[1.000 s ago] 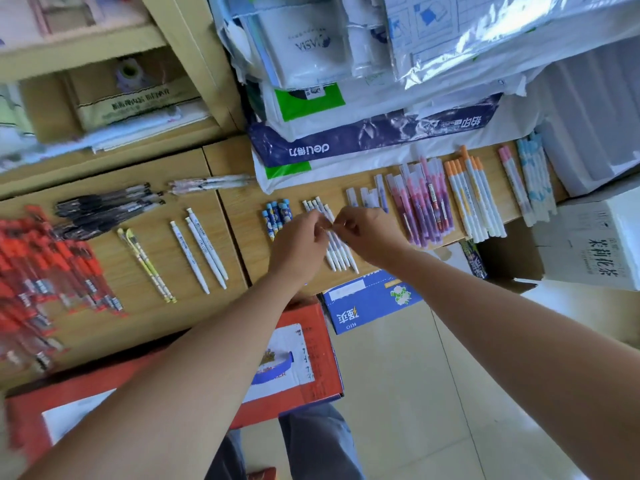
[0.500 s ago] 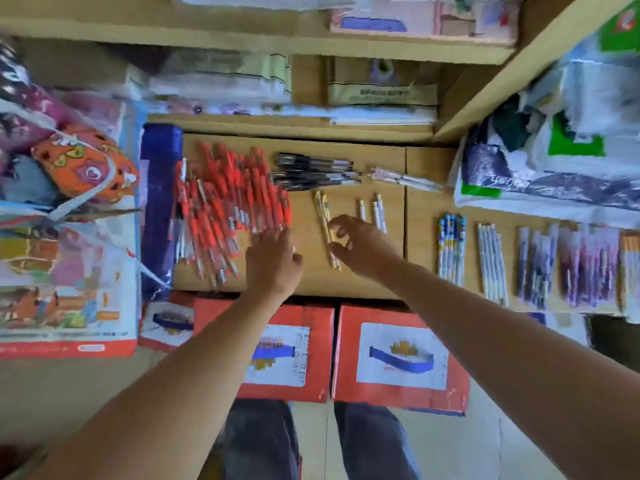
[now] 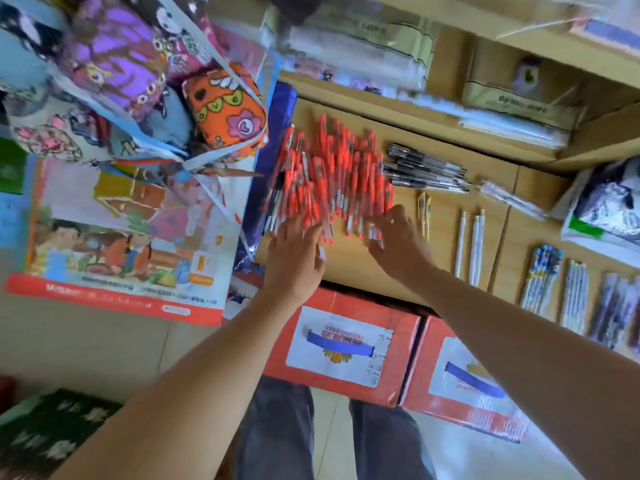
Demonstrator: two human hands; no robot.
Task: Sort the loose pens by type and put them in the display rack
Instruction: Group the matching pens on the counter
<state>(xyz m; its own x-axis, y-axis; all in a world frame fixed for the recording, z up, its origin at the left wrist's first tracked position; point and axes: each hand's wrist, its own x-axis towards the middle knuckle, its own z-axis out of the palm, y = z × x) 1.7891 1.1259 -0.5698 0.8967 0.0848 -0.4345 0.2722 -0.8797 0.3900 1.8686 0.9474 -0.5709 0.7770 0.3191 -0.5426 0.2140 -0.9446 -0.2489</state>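
Dozens of red-capped pens [image 3: 332, 178] lie in a loose heap on the wooden shelf [image 3: 349, 268], toward its left end, with a smaller bunch of black pens [image 3: 422, 168] just beside them. The left hand [image 3: 294, 261] lies flat with straight fingers spread over the near ends of the heap, gripping nothing. The right hand [image 3: 401, 247] has its fingers curled at the heap's near right edge; blur hides whether they pinch a pen. Each pen is likely light, stiff and smooth, so singly it should lift easily, but the round barrels will probably roll and slide apart when pushed. Squaring a handful together and clasping it around the barrels' middle looks safer than taking the caps, which might pull off.
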